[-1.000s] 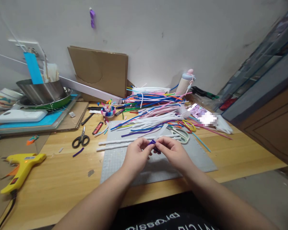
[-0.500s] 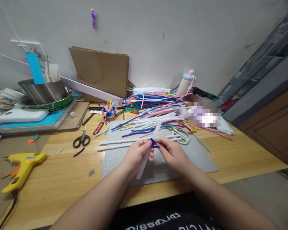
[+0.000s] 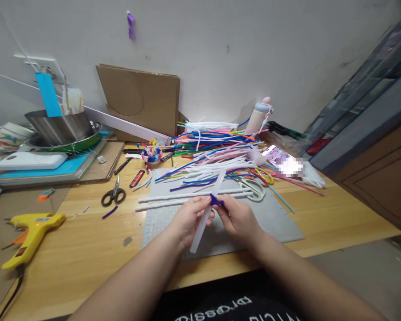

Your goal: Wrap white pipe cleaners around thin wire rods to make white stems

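A short purple pipe cleaner is bent around a translucent white stick that looks like a glue stick. My left hand is closed on the stick, its thumb and finger pinching beside the purple wrap. On the other side, my right hand pinches the purple pipe cleaner's free end; its fingertips are partly hidden. The stick slants, upper end away from me. Behind my hands, two long white pipe cleaners lie across a grey cutting mat, near light-handled scissors.
A heap of coloured pipe cleaners lies at the back. Black scissors and a purple scrap are to the left, with a yellow glue gun farther left. A phone and a bottle stand or lie at back right.
The purple pipe cleaner's end has shifted and now sits closer against the stick. My right hand has turned slightly, fingers curled in more. The left hand has stayed nearly in place.
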`<state>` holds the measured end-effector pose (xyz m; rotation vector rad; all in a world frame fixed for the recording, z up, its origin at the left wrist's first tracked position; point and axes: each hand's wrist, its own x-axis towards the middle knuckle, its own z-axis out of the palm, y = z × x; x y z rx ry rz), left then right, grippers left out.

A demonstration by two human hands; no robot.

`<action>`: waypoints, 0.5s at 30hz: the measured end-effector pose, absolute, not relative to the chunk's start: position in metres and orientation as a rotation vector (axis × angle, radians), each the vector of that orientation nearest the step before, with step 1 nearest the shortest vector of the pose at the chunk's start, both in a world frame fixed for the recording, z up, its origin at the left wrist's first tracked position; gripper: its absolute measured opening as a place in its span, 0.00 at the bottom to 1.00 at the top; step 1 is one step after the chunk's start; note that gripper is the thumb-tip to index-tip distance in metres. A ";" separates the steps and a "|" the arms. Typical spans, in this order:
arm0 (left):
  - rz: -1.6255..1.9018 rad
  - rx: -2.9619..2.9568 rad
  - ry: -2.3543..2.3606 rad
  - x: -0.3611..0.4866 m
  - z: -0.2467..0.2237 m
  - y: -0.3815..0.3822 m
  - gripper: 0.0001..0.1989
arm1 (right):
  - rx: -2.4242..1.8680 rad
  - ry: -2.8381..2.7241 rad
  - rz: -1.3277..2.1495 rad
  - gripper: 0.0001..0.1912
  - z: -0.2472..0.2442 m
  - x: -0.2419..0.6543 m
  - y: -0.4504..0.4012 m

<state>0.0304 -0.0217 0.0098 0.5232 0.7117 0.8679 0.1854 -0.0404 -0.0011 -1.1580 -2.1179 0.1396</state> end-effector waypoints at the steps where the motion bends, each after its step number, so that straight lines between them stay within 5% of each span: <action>1: 0.869 0.518 0.718 0.030 0.009 -0.022 0.07 | -1.166 -2.107 0.146 0.06 -0.002 0.185 -0.040; 15: 0.912 0.719 0.661 0.032 0.011 -0.025 0.07 | -1.088 -1.996 0.445 0.08 -0.001 0.180 -0.044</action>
